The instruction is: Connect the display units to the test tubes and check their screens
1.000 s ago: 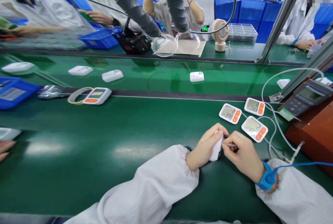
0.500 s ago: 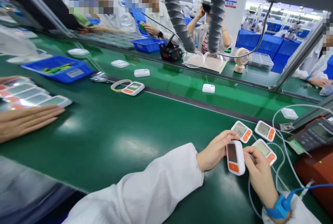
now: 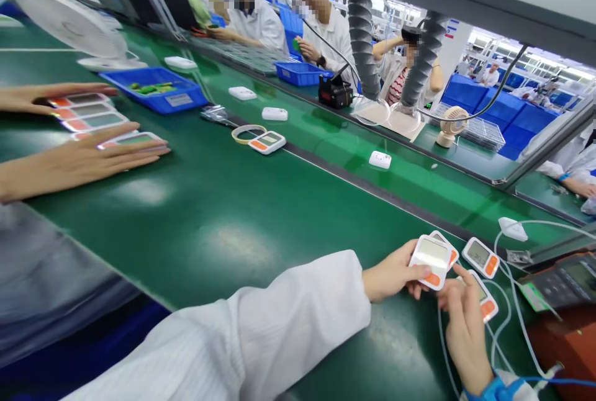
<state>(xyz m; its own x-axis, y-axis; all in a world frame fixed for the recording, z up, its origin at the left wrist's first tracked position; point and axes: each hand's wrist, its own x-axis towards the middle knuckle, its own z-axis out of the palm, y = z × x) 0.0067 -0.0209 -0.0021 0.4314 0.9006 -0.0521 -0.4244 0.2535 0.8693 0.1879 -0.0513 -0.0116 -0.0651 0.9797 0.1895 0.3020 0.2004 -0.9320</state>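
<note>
My left hand [image 3: 395,274] grips a white monitor unit [image 3: 431,252] with a grey screen and orange buttons, held face up just above the green bench. My right hand [image 3: 464,317] touches the unit's right lower edge with its fingertips; whether it pinches the thin tube there is unclear. Three similar units lie beside it: one behind the held unit [image 3: 449,246], one further right [image 3: 482,257], one under my right fingers [image 3: 487,301]. Clear tubes [image 3: 507,314] run from them.
A co-worker's hands [image 3: 79,156] rest on a row of units [image 3: 93,118] at left. A blue bin [image 3: 156,87], tape ring [image 3: 246,133] and another unit [image 3: 267,141] lie beyond. White modules [image 3: 380,159] ride the conveyor. A meter [image 3: 565,280] sits on a red box at right.
The view has swung left and up. My left hand turned the unit from edge-on to face up and lifted it slightly; my right hand slid to its lower right edge.
</note>
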